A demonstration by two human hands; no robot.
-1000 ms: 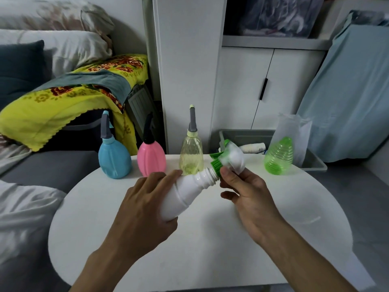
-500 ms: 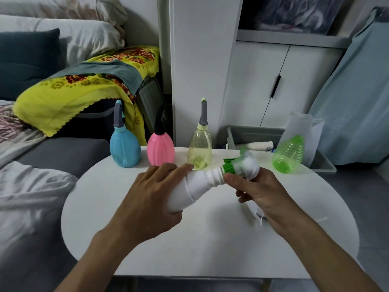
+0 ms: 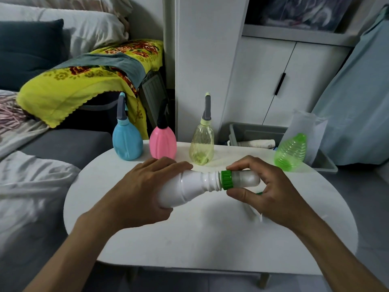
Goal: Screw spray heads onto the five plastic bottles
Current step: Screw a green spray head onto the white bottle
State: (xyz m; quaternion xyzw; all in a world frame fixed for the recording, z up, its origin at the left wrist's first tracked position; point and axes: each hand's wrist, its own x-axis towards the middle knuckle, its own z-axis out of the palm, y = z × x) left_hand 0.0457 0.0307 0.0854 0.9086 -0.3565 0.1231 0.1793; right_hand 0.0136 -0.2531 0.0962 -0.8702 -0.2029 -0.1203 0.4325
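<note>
My left hand (image 3: 145, 192) grips the body of a white bottle (image 3: 189, 186), held almost level above the white table (image 3: 189, 243) with its neck pointing right. My right hand (image 3: 267, 192) is closed around a white spray head (image 3: 245, 179) whose green collar (image 3: 227, 179) sits on the bottle's neck. At the table's back edge stand a blue bottle (image 3: 127, 142), a pink bottle (image 3: 162, 143) and a clear yellow bottle (image 3: 202, 147), each with a spray head on. A green bottle (image 3: 291, 153) stands at the back right with no head.
A grey bin (image 3: 252, 131) holding a white roll sits behind the table, beside a clear plastic bag (image 3: 305, 127). A sofa with a yellow blanket (image 3: 69, 85) runs along the left. White cabinet doors (image 3: 280, 81) stand behind.
The bottle has tipped flatter and the spray head now lines up straight with its neck. My right hand has turned, with fingers over the head and thumb beneath the collar.
</note>
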